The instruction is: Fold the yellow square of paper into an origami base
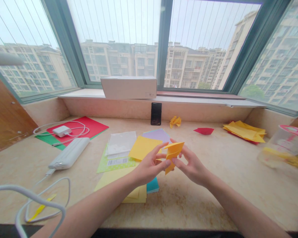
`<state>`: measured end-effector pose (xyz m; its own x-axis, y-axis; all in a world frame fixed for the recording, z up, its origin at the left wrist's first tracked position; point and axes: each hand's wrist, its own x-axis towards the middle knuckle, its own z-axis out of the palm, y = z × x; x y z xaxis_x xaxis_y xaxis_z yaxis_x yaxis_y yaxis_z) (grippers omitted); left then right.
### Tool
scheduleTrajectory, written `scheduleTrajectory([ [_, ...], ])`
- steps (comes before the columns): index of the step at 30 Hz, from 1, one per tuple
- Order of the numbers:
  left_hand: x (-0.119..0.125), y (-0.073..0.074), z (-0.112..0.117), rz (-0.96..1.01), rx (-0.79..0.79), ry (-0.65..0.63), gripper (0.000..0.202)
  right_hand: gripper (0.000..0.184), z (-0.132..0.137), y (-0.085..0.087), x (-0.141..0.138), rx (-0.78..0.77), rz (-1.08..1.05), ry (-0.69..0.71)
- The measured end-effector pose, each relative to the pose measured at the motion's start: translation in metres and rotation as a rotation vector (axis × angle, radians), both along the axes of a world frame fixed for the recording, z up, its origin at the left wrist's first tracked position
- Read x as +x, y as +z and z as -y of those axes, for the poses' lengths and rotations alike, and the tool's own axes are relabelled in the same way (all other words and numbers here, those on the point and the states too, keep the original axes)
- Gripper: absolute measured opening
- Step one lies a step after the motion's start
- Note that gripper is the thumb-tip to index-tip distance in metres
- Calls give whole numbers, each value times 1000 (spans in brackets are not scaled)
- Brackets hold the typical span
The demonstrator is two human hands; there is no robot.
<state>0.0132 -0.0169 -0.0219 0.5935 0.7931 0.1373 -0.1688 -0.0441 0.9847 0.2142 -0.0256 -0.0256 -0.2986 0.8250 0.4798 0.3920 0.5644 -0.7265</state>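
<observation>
Between my two hands, above the stone counter, is a folded piece of orange-yellow paper [173,151] with several creased flaps. My left hand [152,165] pinches its left side, thumb in front and fingers behind. From the right, my right hand [190,165] grips the other side with thumb and fingertips. Part of the fingers is hidden behind the paper. Just beyond my left hand lies a flat yellow sheet [144,147], and a purple sheet [157,135] shows behind it. Pale yellow sheets [111,177] and a teal paper stack [152,185] lie under my left forearm.
A phone [156,114] leans on the back ledge beside folded yellow paper [175,122]. Red folded paper [204,131], a yellow paper pile [244,131] and a clear cup [285,145] stand right. A power bank [69,153] with cables and red sheets [96,124] lie left.
</observation>
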Motion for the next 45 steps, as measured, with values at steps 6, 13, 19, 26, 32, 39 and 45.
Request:
scheduleTrajectory([
  [6, 2, -4, 3, 24, 75, 0, 64, 54, 2, -5, -6, -21, -53, -64],
  [13, 2, -10, -1, -80, 193, 166, 50, 41, 4, -8, -15, -5, -60, -97],
  [19, 4, -5, -1, 94, -101, 158, 59, 36, 1, -7, -8, 50, -151, -64],
  [26, 5, -1, -1, 279, -284, 155, 47, 41, -3, -6, 0, 89, -202, -10],
  [32, 4, -1, -2, 174, -151, 65, 42, 46, -1, -6, -4, 123, -135, 27],
  [39, 3, -3, 1, 93, -129, -2, 41, 53, -1, -8, -5, 198, 39, 18],
  [45, 0, -9, -1, 194, -191, -90, 43, 62, -3, -12, -3, 227, 101, 43],
])
